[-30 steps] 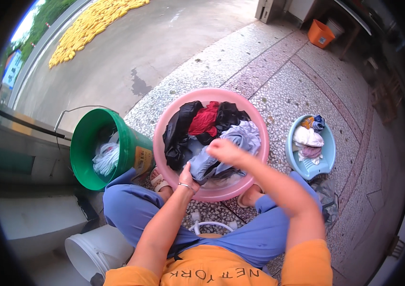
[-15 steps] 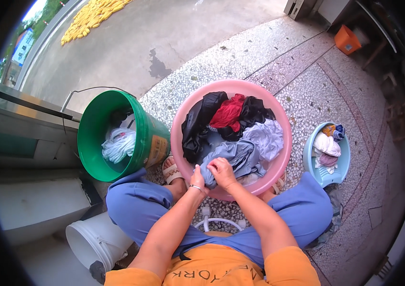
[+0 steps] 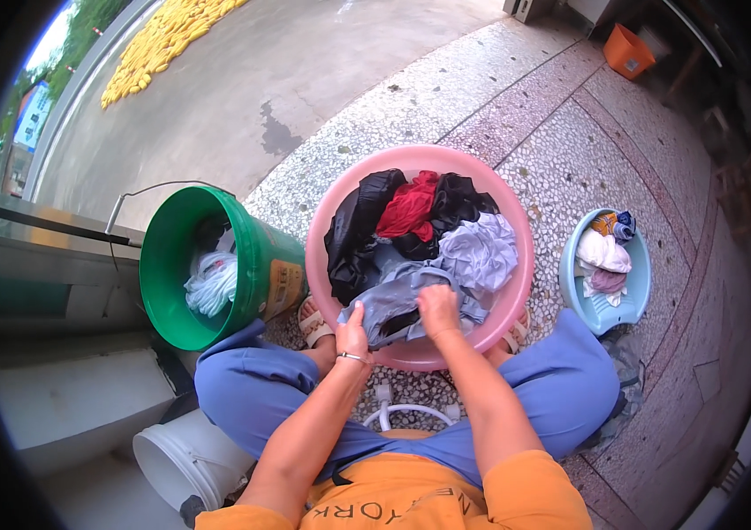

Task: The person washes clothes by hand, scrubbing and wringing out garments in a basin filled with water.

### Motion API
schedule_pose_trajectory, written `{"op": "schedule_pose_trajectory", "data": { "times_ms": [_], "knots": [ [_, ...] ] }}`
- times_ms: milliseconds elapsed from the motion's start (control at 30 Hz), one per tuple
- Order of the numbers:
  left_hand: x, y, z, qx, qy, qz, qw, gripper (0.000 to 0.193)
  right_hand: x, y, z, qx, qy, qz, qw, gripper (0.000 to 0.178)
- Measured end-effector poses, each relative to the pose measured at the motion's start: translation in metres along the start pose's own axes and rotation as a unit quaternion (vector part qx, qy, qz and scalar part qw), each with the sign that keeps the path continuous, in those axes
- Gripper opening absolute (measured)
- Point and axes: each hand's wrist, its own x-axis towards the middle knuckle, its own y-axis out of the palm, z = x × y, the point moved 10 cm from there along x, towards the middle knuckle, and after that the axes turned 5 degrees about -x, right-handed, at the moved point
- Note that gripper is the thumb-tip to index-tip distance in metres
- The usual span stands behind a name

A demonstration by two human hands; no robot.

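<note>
A large pink basin (image 3: 527,230) between my feet holds wet laundry. Across its near side stretches a grey-blue garment (image 3: 393,293), its exact kind not plain. My left hand (image 3: 353,336) grips one edge of it at the basin's near-left rim. My right hand (image 3: 438,309) is closed in a fist on the same cloth, further right, and a dark gap or patch shows between the two hands. Behind it lie black clothes (image 3: 360,221), a red cloth (image 3: 409,208) and a crumpled pale lavender garment (image 3: 479,251), with some water between them.
At left a green bucket (image 3: 261,256) with white cloth inside leans toward me; a white bucket (image 3: 183,464) lies below it. A small light-blue basin (image 3: 570,265) with clothes stands at right. Farther off are an orange bucket (image 3: 628,53) and yellow corn cobs (image 3: 159,44).
My hands have moved apart, the right one rightward and the left slightly left, spreading the grey-blue garment that was bunched between them. The whole view has shifted slightly.
</note>
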Motion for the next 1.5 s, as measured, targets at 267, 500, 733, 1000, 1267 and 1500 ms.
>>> {"op": "schedule_pose_trajectory", "data": {
  "times_ms": [267,500,733,1000,1267,1500],
  "knots": [
    [-0.01,0.021,0.001,-0.034,-0.013,0.079,0.996,0.03,0.0,-0.009,-0.035,0.19,0.251,-0.038,0.948,0.011],
    [0.024,0.008,0.008,-0.093,-0.098,0.12,0.984,0.046,-0.006,-0.054,0.124,0.343,0.083,-0.032,0.935,0.016],
    [0.0,0.031,0.019,-0.08,-0.133,0.168,0.974,0.047,-0.025,-0.037,0.121,0.299,0.073,0.028,0.951,0.043],
    [-0.075,0.092,-0.051,0.156,-0.019,0.338,0.928,0.05,0.029,-0.138,0.098,0.192,-0.076,0.043,0.977,0.049],
    [-0.137,0.117,-0.126,0.133,0.088,0.393,0.906,0.04,0.009,-0.233,0.115,0.599,0.048,0.116,0.791,0.017],
    [-0.054,0.11,-0.053,0.087,-0.034,0.259,0.961,0.046,0.004,-0.244,0.145,0.339,0.016,-0.248,0.907,0.018]
  ]
}}
